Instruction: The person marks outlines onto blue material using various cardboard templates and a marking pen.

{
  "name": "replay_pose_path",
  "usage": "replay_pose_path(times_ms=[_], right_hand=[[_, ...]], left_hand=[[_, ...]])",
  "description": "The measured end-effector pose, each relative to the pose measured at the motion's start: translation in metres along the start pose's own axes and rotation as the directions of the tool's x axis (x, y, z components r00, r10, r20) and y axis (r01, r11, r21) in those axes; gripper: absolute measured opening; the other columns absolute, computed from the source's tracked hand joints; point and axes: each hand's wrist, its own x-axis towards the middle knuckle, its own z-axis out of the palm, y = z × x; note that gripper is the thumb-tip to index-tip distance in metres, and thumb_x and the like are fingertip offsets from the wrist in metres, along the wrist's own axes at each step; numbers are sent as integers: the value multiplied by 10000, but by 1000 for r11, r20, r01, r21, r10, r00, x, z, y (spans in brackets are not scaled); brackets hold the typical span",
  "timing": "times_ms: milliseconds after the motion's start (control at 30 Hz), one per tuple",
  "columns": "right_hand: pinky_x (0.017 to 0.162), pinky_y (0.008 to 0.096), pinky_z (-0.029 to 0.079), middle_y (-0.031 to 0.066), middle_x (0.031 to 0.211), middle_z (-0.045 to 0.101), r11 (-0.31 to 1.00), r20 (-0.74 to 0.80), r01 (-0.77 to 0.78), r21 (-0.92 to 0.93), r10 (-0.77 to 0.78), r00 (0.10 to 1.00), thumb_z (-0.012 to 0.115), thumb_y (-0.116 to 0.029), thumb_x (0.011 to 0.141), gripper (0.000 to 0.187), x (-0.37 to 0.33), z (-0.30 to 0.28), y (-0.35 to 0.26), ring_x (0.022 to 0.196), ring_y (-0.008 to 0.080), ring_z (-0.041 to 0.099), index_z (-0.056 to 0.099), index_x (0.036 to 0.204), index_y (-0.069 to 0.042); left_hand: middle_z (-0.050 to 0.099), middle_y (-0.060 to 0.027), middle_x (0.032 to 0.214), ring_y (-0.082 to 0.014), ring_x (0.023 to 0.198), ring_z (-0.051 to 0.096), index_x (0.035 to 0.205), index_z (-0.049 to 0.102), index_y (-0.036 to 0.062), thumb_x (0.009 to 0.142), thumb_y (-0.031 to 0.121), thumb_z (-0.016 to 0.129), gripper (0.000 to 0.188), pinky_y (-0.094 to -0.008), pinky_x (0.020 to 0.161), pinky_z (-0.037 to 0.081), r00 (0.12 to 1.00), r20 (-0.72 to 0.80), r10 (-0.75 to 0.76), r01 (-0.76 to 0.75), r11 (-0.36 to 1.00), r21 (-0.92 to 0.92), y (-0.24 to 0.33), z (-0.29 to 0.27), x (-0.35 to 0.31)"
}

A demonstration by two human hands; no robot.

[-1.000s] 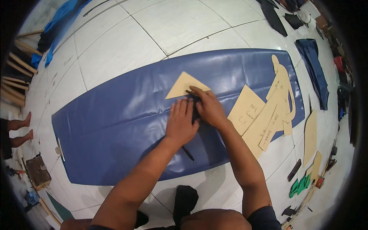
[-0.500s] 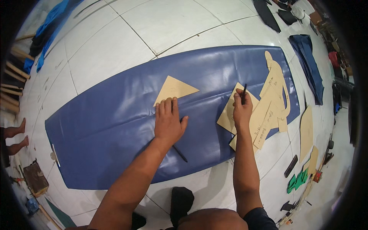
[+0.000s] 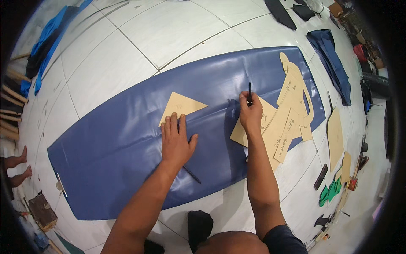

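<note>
A large dark blue vinyl-like sheet (image 3: 127, 169) lies spread on the floor before me. On it rests a tan cardboard triangle (image 3: 184, 104). My left hand (image 3: 176, 142) lies flat and open, its fingertips on the triangle's near edge. My right hand (image 3: 251, 113) is closed around a black pen (image 3: 249, 92), which points up from the fingers; it hovers by a square tan card (image 3: 240, 134). Several tan cardboard templates (image 3: 289, 106), some with handwriting, overlap to the right of that hand. A second slim black pen (image 3: 192, 174) lies on the sheet near my left wrist.
White floor tiles (image 3: 182, 34) surround the sheet. Folded dark blue material (image 3: 332, 63) lies at far right, with more cardboard pieces (image 3: 335, 139), a dark bar (image 3: 321, 177) and green scraps (image 3: 330, 192) below it. Another person's feet (image 3: 24, 163) show at the left edge.
My right hand with the pen has moved left and away from me, off the square card. My left hand stays on the triangle. The whole view has shifted slightly.
</note>
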Motion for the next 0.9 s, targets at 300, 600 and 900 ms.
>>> replay_pose_path(times_ms=[300, 600, 900], right_hand=[[769, 373, 525, 126, 906, 724, 998, 44, 21, -55, -19, 999, 666, -260, 964, 244, -5, 11, -2, 812, 255, 685, 702, 1071, -43], [782, 415, 525, 145, 934, 715, 989, 129, 56, -135, -38, 991, 675, -279, 953, 249, -4, 24, -13, 890, 332, 695, 695, 1043, -47], [791, 449, 524, 143, 975, 677, 943, 270, 229, -243, -161, 949, 739, -324, 902, 292, -25, 52, -30, 919, 347, 674, 672, 980, -51]], left_hand=[[357, -291, 1526, -486, 1442, 304, 1501, 404, 14, 900, 373, 706, 762, -576, 1215, 225, 1000, -18, 0, 1, 1000, 24, 0, -5, 2], [358, -274, 1533, -479, 1439, 313, 1496, 413, 12, 904, 415, 686, 767, -577, 1209, 233, 1000, -18, 6, -6, 1000, 25, 1, -3, 8], [375, -269, 1526, -476, 1443, 308, 1479, 439, 15, 894, 422, 696, 758, -585, 1211, 221, 999, -40, 7, -8, 1000, -13, -6, -3, 10]])
